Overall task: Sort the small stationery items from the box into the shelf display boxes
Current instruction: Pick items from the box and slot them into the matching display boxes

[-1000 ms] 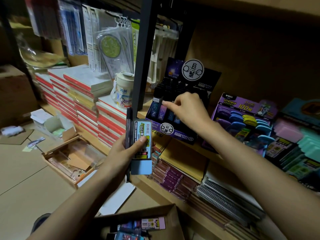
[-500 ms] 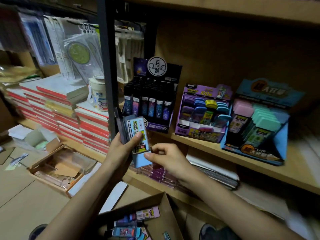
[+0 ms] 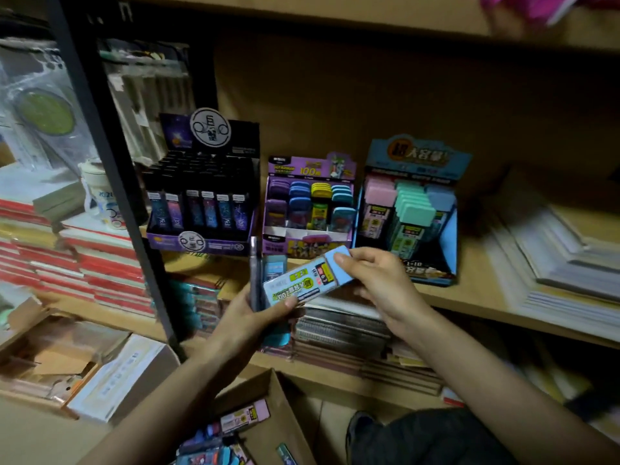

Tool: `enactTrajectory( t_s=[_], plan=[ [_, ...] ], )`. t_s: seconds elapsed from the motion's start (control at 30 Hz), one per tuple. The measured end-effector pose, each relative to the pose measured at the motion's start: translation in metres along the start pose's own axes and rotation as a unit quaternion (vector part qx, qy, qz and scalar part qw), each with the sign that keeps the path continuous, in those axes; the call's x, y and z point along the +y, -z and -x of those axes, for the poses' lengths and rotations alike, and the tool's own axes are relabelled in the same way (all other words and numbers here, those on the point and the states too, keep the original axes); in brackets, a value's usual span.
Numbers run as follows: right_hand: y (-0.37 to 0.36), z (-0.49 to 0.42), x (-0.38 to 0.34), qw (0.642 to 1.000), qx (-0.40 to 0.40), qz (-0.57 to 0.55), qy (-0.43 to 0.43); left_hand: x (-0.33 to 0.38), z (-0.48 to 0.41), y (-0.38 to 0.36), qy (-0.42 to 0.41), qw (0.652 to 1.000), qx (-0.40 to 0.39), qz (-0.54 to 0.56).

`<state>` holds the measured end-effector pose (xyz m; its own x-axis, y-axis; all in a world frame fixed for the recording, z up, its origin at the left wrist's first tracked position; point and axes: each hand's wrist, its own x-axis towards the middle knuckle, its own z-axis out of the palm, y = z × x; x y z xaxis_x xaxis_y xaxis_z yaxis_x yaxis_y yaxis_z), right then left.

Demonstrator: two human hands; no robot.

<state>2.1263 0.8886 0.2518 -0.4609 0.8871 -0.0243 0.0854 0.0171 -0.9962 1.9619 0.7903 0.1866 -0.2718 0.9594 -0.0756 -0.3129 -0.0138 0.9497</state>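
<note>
Your right hand (image 3: pixel 382 283) pinches the blue packet (image 3: pixel 297 283), which your left hand (image 3: pixel 256 317) grips among others. The blue display box (image 3: pixel 417 156) stands just behind, on the shelf (image 3: pixel 476 297).

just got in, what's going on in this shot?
A person is stocking a stationery shelf. The left hand grips a small stack of packs, a blue case on top under the thumb. The right hand pinches that case's bare end. It is not yet in a display: the black box, purple box and blue box stand behind on the shelf. More items lie in the cardboard box below.
</note>
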Motion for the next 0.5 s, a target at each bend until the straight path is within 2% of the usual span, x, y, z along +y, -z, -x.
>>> enactTrajectory(
  t_s=[0.17,0.27,0.37,0.5],
  plan=[
    [0.034,-0.001,0.000,0.997,0.074,-0.002,0.024,0.000,-0.015,-0.050,-0.004,0.999,-0.026,-0.039],
    [0.066,-0.003,-0.012,0.996,0.074,0.025,0.050,-0.002,-0.020,-0.076,0.011,0.998,-0.065,0.009],
    [0.107,-0.008,-0.038,0.989,0.052,0.080,0.111,0.000,-0.027,-0.097,0.017,0.996,-0.080,0.025],
    [0.162,-0.023,-0.071,0.961,0.106,0.168,0.194,0.007,-0.040,-0.109,0.007,0.998,-0.060,0.017]
  ],
)
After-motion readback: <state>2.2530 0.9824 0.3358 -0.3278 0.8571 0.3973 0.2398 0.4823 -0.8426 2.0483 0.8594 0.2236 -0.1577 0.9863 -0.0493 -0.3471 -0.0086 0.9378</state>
